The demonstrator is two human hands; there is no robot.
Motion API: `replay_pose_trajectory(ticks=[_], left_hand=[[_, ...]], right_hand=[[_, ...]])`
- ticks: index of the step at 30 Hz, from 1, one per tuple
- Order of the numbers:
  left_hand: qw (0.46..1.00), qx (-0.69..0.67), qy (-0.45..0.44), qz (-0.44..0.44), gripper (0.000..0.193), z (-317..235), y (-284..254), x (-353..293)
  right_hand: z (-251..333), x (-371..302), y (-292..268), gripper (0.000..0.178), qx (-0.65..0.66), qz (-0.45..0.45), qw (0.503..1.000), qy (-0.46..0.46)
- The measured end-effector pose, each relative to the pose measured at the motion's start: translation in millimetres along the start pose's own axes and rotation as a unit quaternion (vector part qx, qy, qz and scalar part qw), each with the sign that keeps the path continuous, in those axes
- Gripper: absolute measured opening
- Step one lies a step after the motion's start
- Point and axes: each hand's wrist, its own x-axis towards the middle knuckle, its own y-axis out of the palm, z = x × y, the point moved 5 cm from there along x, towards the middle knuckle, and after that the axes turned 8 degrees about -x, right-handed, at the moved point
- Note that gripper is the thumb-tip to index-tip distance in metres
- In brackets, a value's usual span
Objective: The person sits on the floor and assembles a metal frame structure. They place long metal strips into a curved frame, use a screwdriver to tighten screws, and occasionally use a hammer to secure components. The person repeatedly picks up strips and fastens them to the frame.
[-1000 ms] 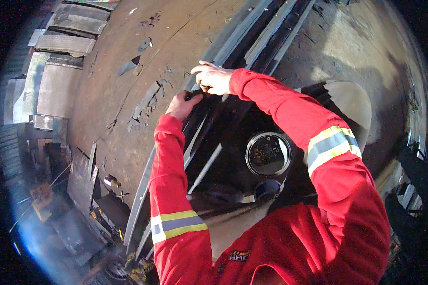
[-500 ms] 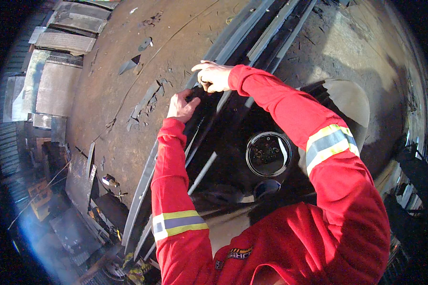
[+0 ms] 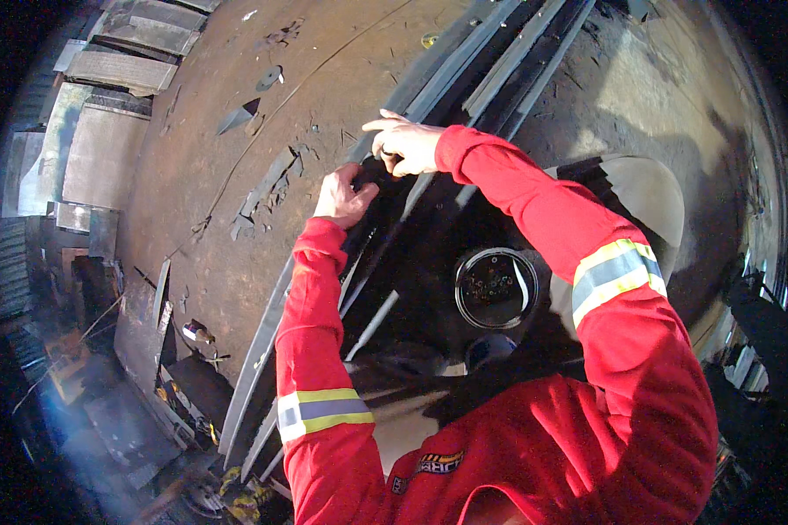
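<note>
Long dark metal bars (image 3: 451,74) run diagonally from the upper right down to the lower left. My left hand (image 3: 346,194) is at the outer bar's edge, fingers curled and thumb bent toward them, around something dark. Just beyond it and to the right, my right hand (image 3: 404,143) rests over the same bar. Its index finger stretches out to the left while the other fingers bend under, closed on something dark in shadow. What lies between the two hands is too dark to make out. Both of my forearms wear red sleeves with reflective bands.
A round bucket (image 3: 497,289) with small pieces inside stands below the bars. Torn dark scraps (image 3: 267,192) and a thin cord (image 3: 298,87) lie on the brown surface. Flat sheets (image 3: 105,157) are stacked at the left. A short light rod (image 3: 373,325) lies near my left forearm.
The view has shifted a little, and both hands appear slightly further right in it. Their hold on the bar looks nearly the same.
</note>
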Motion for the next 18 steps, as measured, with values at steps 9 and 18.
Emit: replay_pose_trajectory(ticks=[9,18], left_hand=[[0.998,0.021,0.054,0.005,0.034,1.7,1.4,-2.4],[0.997,0.008,0.072,-0.025,0.036,4.9,4.5,-2.2]], right_hand=[[1.4,-0.5,-0.2,0.005,0.003,0.005,1.000,-0.013],[1.0,-0.4,-6.1,0.006,-0.016,0.040,0.999,0.002]])
